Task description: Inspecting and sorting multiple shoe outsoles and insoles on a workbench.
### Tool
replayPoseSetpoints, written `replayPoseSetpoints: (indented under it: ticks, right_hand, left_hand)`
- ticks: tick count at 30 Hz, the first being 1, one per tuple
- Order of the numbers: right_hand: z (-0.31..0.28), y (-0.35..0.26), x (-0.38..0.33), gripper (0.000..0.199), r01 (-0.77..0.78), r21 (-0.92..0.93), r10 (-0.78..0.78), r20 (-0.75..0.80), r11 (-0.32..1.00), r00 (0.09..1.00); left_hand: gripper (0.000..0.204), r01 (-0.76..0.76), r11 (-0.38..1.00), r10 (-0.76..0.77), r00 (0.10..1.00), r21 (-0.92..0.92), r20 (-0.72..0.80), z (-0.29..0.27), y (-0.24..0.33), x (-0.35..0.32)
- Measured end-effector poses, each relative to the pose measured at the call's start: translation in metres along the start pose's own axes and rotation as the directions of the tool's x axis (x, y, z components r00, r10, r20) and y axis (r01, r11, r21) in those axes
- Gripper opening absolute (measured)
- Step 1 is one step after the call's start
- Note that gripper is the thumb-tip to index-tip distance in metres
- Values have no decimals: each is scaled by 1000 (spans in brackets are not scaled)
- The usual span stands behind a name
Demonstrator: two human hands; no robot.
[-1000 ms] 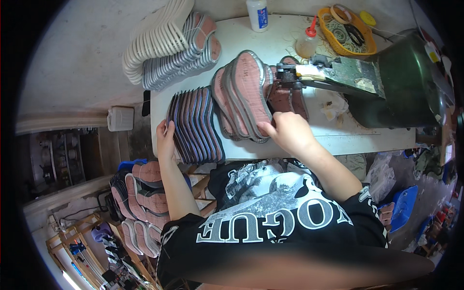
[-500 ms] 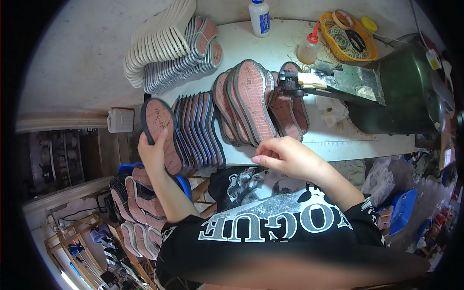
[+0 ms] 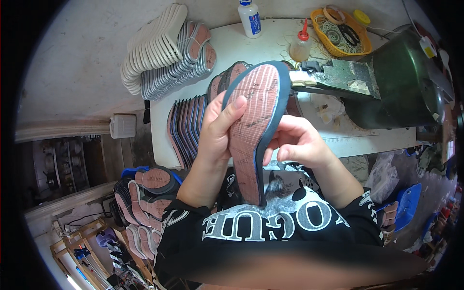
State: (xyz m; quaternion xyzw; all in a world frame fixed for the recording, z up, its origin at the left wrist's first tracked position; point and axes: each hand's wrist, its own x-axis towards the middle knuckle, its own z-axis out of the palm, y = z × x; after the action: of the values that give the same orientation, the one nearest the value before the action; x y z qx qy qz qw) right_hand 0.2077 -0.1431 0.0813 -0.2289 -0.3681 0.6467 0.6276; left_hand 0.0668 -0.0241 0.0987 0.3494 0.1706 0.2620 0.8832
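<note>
A shoe sole [image 3: 253, 125] with a reddish-brown face and a dark blue rim is held up close in front of me, toe end pointing away. My left hand [image 3: 217, 130] grips its left edge, thumb lying across the brown face. Fingers of my right hand [image 3: 297, 142] pinch its right rim. Behind it on the white table [image 3: 232, 48] stands a row of like soles [image 3: 186, 128] on edge, and a second row [image 3: 227, 79] partly hidden by the held one.
White and grey soles [image 3: 159, 48] are stacked at the table's far left. A white bottle [image 3: 250, 18], a red-capped squeeze bottle [image 3: 300, 44] and a yellow basket [image 3: 340, 31] stand at the back. A dark green machine [image 3: 401, 82] fills the right. More soles [image 3: 145, 193] lie below left.
My left hand lifted one sole from the row on the table and brought it up toward me. My right hand left the table and took hold of its right rim.
</note>
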Motion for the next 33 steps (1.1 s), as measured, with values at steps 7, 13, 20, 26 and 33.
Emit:
replayPoseSetpoints:
  ticks: [7,13,20,26,33]
  right_hand:
    - [-18,-7,2,32,-45,-102,25,-187,994,982]
    - [-6,-34,12,17,-215,-607,-37,-375,765,926]
    - [-26,-32,0,33,-239,-362,64,-434,901,898]
    - [-14,-28,-36,27,-394,-67,358,-302,917,884]
    - [0,-18,-47,28,-334,42,313,-475,942,823]
  left_hand:
    - [23,-86,994,92,993,72,-71,17,-25,19]
    - [23,-515,719,632,764,467,-130,5,-44,39]
    - [21,-213,947,275,924,240,-266,3,-23,60]
    - [23,-118,961,190,940,250,-283,4,-33,90]
    - [28,-52,943,157,940,329,-303,11,-37,107]
